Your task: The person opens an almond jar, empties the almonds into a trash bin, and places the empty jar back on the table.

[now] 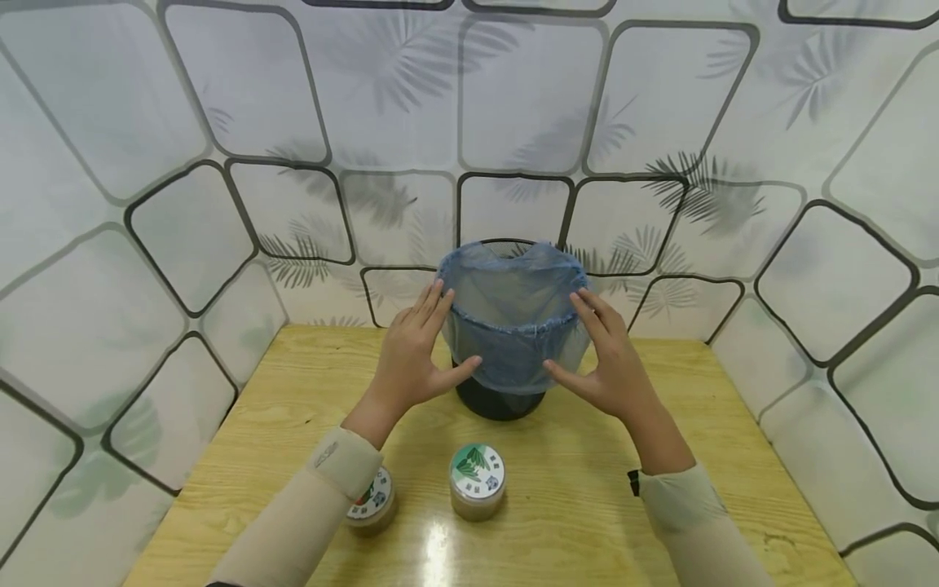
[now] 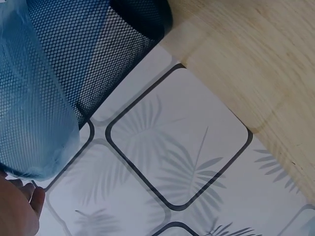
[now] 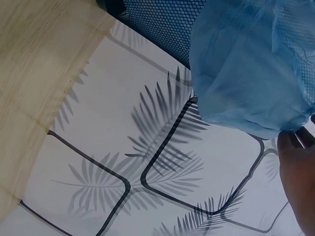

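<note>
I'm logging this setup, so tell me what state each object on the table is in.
Mesh bin: upright, rim partly showing at the back.
Blue bag: mouth spread open, hanging around the bin's upper outside.
Green-topped jar: upright, closed.
Other jar: upright, closed, partly hidden.

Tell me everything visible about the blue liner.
The blue liner is thin, translucent, wrinkled, plastic-looking film with a gathered, darker edge. Its mouth is open and faces up. It drapes loosely over the upper outside of the black mesh bin, whose back rim shows behind it; the bin's base is uncovered. The left hand and right hand touch its edge at opposite sides.
</note>
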`<state>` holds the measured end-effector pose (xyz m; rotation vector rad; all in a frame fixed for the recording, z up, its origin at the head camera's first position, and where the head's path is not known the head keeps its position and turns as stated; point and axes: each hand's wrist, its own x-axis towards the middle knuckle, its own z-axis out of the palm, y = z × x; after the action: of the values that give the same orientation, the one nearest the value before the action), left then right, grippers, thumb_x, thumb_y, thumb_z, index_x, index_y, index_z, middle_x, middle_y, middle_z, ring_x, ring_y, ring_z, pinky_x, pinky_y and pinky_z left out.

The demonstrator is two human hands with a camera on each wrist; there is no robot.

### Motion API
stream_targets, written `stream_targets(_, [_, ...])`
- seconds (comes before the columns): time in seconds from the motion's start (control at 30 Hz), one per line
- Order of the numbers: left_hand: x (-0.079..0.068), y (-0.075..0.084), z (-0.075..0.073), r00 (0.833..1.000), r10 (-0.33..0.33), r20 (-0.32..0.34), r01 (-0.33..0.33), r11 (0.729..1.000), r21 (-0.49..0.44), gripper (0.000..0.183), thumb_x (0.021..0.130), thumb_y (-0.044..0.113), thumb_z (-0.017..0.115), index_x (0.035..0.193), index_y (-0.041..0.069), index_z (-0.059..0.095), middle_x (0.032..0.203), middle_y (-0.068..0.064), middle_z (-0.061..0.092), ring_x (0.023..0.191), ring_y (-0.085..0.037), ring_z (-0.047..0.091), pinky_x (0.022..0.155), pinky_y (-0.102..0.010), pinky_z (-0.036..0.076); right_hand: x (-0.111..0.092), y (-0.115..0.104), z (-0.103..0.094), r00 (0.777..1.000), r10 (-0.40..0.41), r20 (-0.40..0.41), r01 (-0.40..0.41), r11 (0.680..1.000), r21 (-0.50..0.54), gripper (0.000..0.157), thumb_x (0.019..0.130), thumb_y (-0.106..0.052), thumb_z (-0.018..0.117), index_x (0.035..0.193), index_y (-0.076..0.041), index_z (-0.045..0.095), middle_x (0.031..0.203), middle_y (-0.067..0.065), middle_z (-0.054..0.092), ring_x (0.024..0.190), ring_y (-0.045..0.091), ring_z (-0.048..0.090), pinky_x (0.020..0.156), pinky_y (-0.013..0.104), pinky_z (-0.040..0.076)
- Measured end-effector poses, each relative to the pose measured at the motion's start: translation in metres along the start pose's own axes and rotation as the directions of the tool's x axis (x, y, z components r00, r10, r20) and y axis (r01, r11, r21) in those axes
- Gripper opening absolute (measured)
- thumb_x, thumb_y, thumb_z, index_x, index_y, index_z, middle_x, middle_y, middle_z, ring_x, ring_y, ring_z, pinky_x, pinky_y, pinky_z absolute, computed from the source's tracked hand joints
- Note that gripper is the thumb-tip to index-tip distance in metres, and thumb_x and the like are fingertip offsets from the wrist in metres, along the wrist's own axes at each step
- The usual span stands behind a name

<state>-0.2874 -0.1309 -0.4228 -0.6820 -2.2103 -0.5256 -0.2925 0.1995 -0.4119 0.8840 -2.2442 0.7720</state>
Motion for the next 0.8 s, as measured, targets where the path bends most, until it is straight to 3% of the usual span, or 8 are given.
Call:
stream_targets(0.13, [-0.006,0.000,-0.001,1.000,-0.005,-0.011,0.005,1.000,0.009,0.105,0.096,0.085,0.041,0.162,0.003,0.043,0.167,-0.020,0.042,0.155,-0.036,0.044,0.112,-0.058,0.049,-0.004,0.001,-0.004,1.000,0.018,-0.001,-0.018,1.000,0.022,0.099,0.093,-0.068,0.069,0.162,-0.003,0.041,0.166,0.023,0.037,0.152,0.048,0.036,0.113,0.073,0.038])
stream_targets(0.33, [-0.015,0.000,-0.004,1.000,-0.004,-0.001,0.004,1.000,0.023,0.105,0.096,0.085,0.039,0.161,0.003,0.045,0.166,-0.020,0.043,0.154,-0.033,0.046,0.108,-0.057,0.050,-0.009,0.001,-0.007,1.000,0.017,0.002,-0.017,1.000,0.011,0.101,0.092,-0.073,0.066,0.162,-0.004,0.043,0.164,0.024,0.039,0.151,0.048,0.037,0.113,0.073,0.038])
stream_targets(0.5, [-0.021,0.001,-0.007,1.000,-0.014,0.026,0.013,0.999,0.031,0.105,0.096,0.086,0.039,0.164,0.006,0.040,0.169,-0.018,0.041,0.154,-0.032,0.046,0.106,-0.056,0.050,-0.014,-0.001,-0.008,1.000,0.015,0.014,-0.016,1.000,0.019,0.097,0.087,-0.047,0.086,0.162,-0.005,0.043,0.164,0.025,0.039,0.150,0.049,0.038,0.111,0.073,0.040])
stream_targets(0.6, [-0.025,0.000,-0.007,1.000,-0.011,0.027,0.011,1.000,0.026,0.105,0.096,0.086,0.039,0.164,0.006,0.040,0.167,-0.019,0.042,0.151,-0.034,0.049,0.105,-0.057,0.051,-0.017,-0.001,-0.007,0.999,0.026,0.025,-0.026,1.000,0.014,0.099,0.080,-0.031,0.091,0.163,-0.007,0.042,0.165,0.024,0.038,0.149,0.049,0.039,0.110,0.072,0.041])
stream_targets(0.8, [-0.035,0.000,-0.008,0.997,-0.039,0.072,0.040,0.999,-0.014,0.105,0.096,0.085,0.042,0.163,0.003,0.042,0.163,-0.021,0.048,0.146,-0.038,0.054,0.106,-0.060,0.052,-0.025,-0.002,-0.005,0.999,0.042,0.028,-0.043,0.999,0.018,0.101,0.078,-0.026,0.092,0.164,-0.011,0.042,0.165,0.022,0.039,0.149,0.047,0.040,0.108,0.070,0.043])
